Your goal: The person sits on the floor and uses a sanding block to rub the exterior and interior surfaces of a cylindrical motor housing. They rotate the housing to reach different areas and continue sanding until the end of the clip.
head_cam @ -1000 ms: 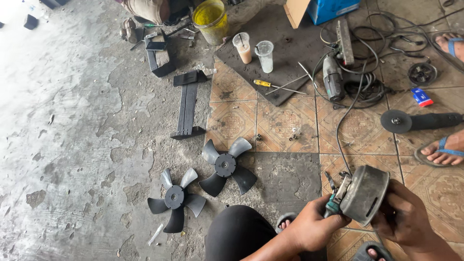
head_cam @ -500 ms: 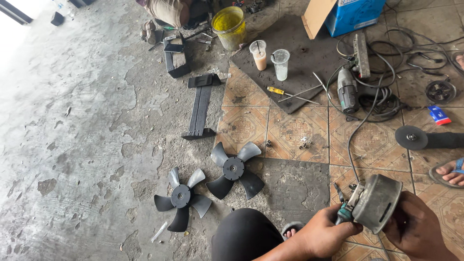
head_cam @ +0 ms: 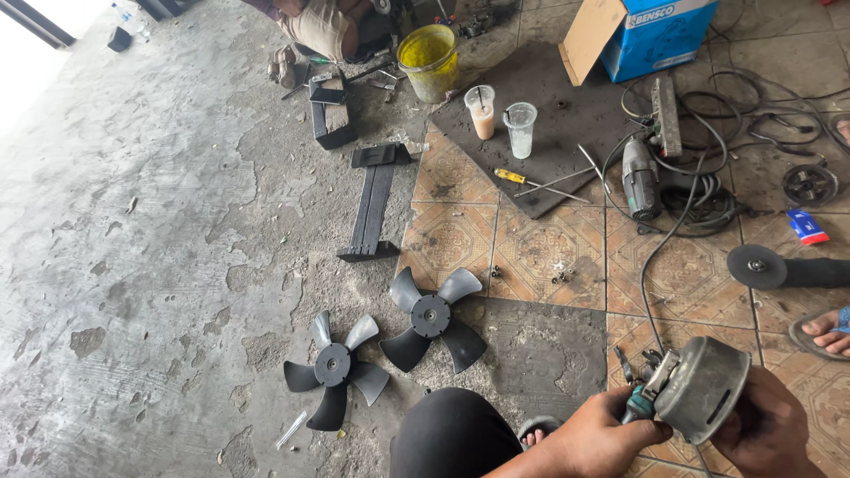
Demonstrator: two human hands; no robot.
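A round grey metal fan motor (head_cam: 704, 389) is held at the lower right, low over the tiled floor. My right hand (head_cam: 768, 429) cups its body from the right. My left hand (head_cam: 604, 435) grips a teal-handled tool (head_cam: 639, 405) whose tip is set against the motor's wired end. Two black plastic fan blades lie on the floor to the left: one (head_cam: 334, 367) nearer the concrete, the other (head_cam: 431, 317) beside the tiles. My dark-clad knee (head_cam: 452, 438) is at the bottom middle.
A dark mat (head_cam: 549, 124) holds two plastic cups (head_cam: 500, 119), a yellow-handled screwdriver (head_cam: 522, 179) and a power drill (head_cam: 639, 177) with coiled cables. A yellow bucket (head_cam: 429, 60), blue box (head_cam: 655, 31), black bracket (head_cam: 372, 204), angle grinder (head_cam: 779, 268) and another person's sandalled foot (head_cam: 823, 332) surround them.
The view has tilted, so everything sits lower in the picture. Both hands keep hold of the motor and the tool; the motor has turned slightly in my grip.
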